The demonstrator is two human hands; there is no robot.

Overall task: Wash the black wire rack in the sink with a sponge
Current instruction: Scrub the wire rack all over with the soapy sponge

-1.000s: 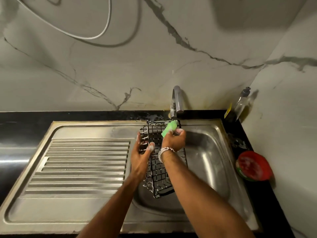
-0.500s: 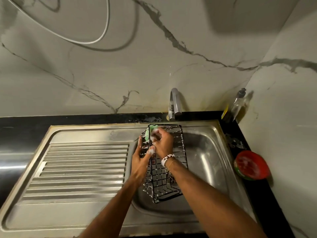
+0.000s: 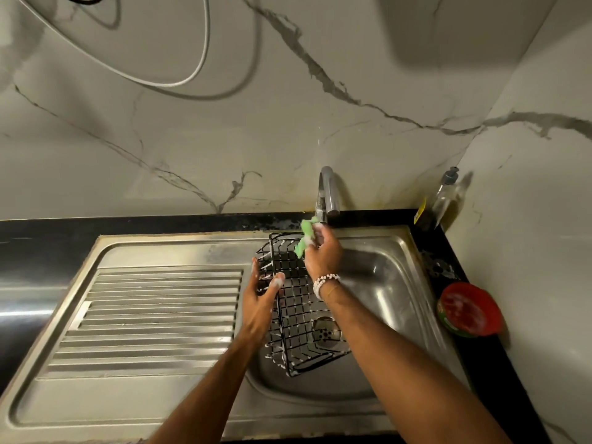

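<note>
The black wire rack (image 3: pixel 298 318) stands tilted in the steel sink basin (image 3: pixel 394 283), flecked with white soap foam. My left hand (image 3: pixel 261 299) grips the rack's left side, thumb hooked over a wire. My right hand (image 3: pixel 322 251), with a bead bracelet at the wrist, holds a green sponge (image 3: pixel 305 240) at the rack's far top edge, just below the tap's spout. The drain shows through the rack's wires.
A chrome tap (image 3: pixel 328 195) rises behind the basin. The ribbed draining board (image 3: pixel 153 318) lies to the left. On the black counter at right sit a red round tub (image 3: pixel 469 310) and a clear soap bottle (image 3: pixel 443 200). A white cable hangs on the marble wall.
My right hand with the sponge has moved from the rack's upper left corner to its far top right edge under the tap. The left hand keeps its hold.
</note>
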